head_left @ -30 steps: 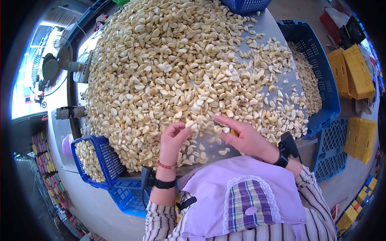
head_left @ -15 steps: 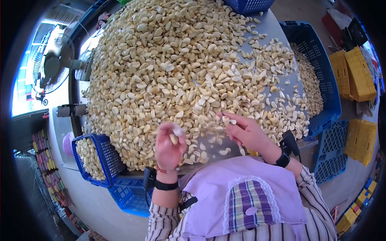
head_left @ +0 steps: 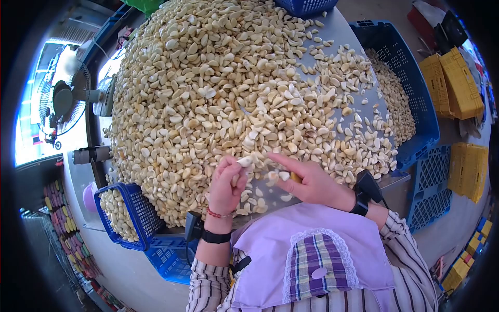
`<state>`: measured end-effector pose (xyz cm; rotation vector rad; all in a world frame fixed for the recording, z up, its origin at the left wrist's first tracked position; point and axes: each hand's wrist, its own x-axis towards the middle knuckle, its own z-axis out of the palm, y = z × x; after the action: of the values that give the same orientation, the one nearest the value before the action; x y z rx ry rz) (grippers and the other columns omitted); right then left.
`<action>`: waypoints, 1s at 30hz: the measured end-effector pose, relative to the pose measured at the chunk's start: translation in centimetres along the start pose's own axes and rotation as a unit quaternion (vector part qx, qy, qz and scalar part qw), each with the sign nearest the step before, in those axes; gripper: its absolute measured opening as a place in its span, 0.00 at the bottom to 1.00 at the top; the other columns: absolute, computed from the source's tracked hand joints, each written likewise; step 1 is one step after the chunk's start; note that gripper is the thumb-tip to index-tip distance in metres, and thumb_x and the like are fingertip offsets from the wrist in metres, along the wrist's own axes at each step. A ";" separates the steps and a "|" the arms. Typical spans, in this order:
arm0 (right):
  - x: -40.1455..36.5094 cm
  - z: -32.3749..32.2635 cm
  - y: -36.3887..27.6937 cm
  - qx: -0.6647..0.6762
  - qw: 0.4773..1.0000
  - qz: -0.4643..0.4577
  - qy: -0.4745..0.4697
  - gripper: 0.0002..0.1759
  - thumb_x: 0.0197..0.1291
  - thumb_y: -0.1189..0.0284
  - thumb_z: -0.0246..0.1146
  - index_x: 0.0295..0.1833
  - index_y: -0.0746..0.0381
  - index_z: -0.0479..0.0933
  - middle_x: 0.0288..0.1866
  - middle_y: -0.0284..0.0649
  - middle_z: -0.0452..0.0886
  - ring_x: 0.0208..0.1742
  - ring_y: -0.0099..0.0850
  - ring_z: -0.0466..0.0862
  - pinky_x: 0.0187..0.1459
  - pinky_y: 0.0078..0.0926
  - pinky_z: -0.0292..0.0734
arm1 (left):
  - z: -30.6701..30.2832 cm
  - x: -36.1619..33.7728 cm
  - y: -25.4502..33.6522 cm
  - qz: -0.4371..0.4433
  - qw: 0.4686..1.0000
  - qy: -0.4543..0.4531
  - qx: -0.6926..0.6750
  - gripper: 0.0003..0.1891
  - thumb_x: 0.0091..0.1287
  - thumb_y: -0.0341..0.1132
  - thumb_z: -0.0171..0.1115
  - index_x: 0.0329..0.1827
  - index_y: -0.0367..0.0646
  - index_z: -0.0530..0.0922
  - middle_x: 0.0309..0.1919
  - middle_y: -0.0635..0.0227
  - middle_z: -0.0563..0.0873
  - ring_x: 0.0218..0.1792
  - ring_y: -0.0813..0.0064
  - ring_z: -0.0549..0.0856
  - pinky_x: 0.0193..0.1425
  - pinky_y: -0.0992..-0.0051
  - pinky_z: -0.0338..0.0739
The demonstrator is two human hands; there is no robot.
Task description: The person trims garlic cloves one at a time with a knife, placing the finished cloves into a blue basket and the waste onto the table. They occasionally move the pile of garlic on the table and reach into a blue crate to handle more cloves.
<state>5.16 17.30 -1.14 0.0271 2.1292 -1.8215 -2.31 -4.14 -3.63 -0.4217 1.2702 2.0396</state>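
Pale peeled cloves (head_left: pixel 208 93), like garlic, lie heaped over a metal table (head_left: pixel 340 31). My left hand (head_left: pixel 227 182) is closed, with a whitish clove (head_left: pixel 245 161) pinched between thumb and fingers at the pile's near edge. Close on its right, my right hand (head_left: pixel 306 179) has its index finger stretched out toward the left hand. Its other fingers are curled, with pale cloves (head_left: pixel 275 178) at the fingertips and something yellowish in the palm; whether it also holds a tool cannot be made out. Both hands are above the near part of the table.
A blue basket of cloves (head_left: pixel 147 208) stands at the near left, above another blue crate (head_left: pixel 169 260). A large blue crate with cloves (head_left: pixel 427 117) is on the right. Yellow crates (head_left: pixel 468 171) stand farther right. A fan (head_left: pixel 63 99) is at the left.
My left hand has turned and closed its fingers on a clove, moving right. My right hand has shifted slightly down, its index finger now extended. The view has shifted slightly.
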 end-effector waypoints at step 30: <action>-1.6 -2.1 1.2 0.122 0.978 0.046 0.161 0.28 0.65 0.62 0.60 0.69 0.59 0.67 0.31 0.30 0.78 0.27 0.15 0.71 0.30 0.17 0.69 | 2.7 3.4 -0.6 0.056 0.948 -0.027 0.312 0.04 0.63 0.28 0.63 0.38 0.38 0.78 0.26 0.75 0.81 0.21 0.90 0.73 0.22 0.85 0.66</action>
<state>6.48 19.85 -1.63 0.5045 2.0471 -2.1278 -4.06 -0.30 -4.74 0.0045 1.8385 1.5979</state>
